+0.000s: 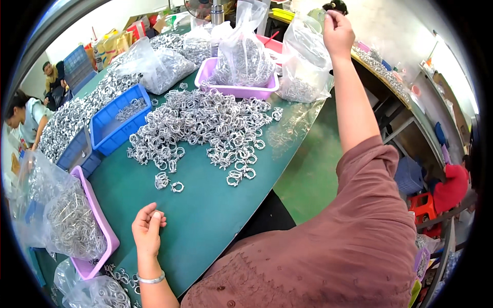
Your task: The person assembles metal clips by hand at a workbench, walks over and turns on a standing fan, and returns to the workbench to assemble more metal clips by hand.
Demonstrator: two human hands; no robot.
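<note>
My right hand [339,35] is raised at the far right end of the table, its fingers pinched on the upper edge of a clear plastic bag [306,47]. Small grey metal pieces fill the bottom of that bag. My left hand [147,228], a bangle at its wrist, hovers over the near part of the green table [205,210]. Its fingers are loosely curled and apart, with nothing visible in them. Beyond it lie a few loose metal rings [176,187] and a large heap of silvery open rings [190,120].
A lilac tray [239,92] holding a filled bag stands behind the heap. Blue bins [120,128] sit left of it, beside a long pile of grey parts [67,123]. Another lilac tray [97,220] with a bag is near my left arm. Other people sit at left and right.
</note>
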